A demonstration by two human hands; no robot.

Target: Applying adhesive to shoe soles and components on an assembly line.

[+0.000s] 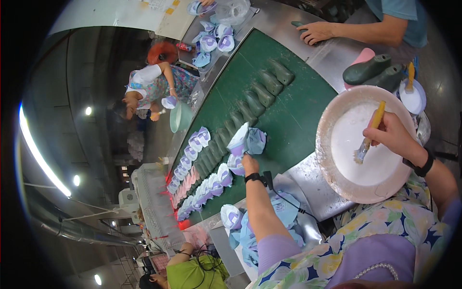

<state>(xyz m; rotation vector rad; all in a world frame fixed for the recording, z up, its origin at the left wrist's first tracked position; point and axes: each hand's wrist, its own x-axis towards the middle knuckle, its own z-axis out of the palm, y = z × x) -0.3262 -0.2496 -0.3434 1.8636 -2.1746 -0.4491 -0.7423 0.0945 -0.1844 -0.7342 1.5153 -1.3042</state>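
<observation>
Shoe upper (239, 142), a white-and-lilac fabric piece, sits on the green conveyor belt (293, 115), which serves as the landmark for everything else. It lies near the belt's near edge, just beside a pale blue upper (256, 140) and next to the row of dark green shoe lasts (250, 103) that runs along the belt's middle. The left hand (249, 164) reaches onto the belt from its near side and closes on the lower part of that upper, fingers pressed around the soft material, so the piece stands up from the grip.

Off the belt's near right side, on the metal ledge, rests a wide bowl (332, 120) of white glue. The right hand (392, 135) hovers over it, fingers pinched on the yellow handle of a brush (368, 139) whose bristles dip into the white pool.

The upper looks light and floppy, thin cloth with little stiffness of its own, so it likely collapses unless taken by a firmer edge or seam; a pinch at the rim or heel seems the surest hold, and wet glue would make it tacky rather than slippery.

Further along the belt, more lilac uppers (202, 192) lie in rows. Across the belt, another person's hand (315, 32) rests on the metal edge, and spare lasts (373, 71) sit beyond the bowl.
</observation>
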